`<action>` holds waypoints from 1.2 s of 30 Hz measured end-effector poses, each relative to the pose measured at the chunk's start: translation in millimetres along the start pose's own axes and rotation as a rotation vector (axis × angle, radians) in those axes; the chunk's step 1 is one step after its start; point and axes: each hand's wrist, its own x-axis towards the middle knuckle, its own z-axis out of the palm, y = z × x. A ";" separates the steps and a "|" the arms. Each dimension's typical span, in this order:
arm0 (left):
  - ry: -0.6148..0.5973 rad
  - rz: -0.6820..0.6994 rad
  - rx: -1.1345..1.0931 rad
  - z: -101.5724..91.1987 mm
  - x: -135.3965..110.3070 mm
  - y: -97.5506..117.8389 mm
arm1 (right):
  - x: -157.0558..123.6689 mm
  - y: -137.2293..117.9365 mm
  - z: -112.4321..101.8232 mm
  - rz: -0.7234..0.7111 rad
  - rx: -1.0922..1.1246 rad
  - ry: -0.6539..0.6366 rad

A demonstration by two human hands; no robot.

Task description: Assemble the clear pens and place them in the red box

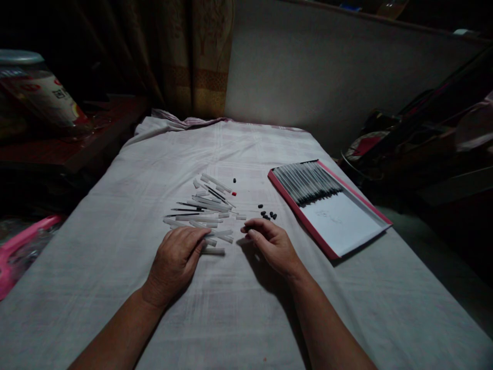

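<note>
My left hand [175, 262] is closed, thumb and forefinger pinching a translucent pen barrel [223, 233] whose free end points right. Across a small gap, my right hand [271, 244] is also closed; a small dark piece, seemingly a black pen plug [244, 230], shows at its fingertips, mostly hidden. Beyond my left hand lies a loose pile of pen barrels [210, 203] and dark ink refills [188, 209]. Several black plugs [264, 213] are scattered just past my right hand. A single red plug [234, 193] rests by the far end of the pile.
To the right, a shallow red-edged box [300, 210] holds a row of pens [308, 181] at its far end. A pale checked cloth [215, 318] covers the table. At left are a large lidded jar [46, 97] and a pink plastic object [19, 246]; a wall stands behind.
</note>
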 end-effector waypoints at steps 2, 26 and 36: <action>-0.007 0.006 -0.005 -0.1 0.3 0.7 | -1.2 0.7 4.4 0.069 0.079 -0.004; -0.059 0.006 -0.018 3.6 -1.2 2.4 | -10.1 2.6 19.8 -0.176 -0.228 0.016; -0.098 0.012 -0.041 3.9 -1.6 4.5 | -9.9 -2.7 13.2 -0.253 -0.554 -0.064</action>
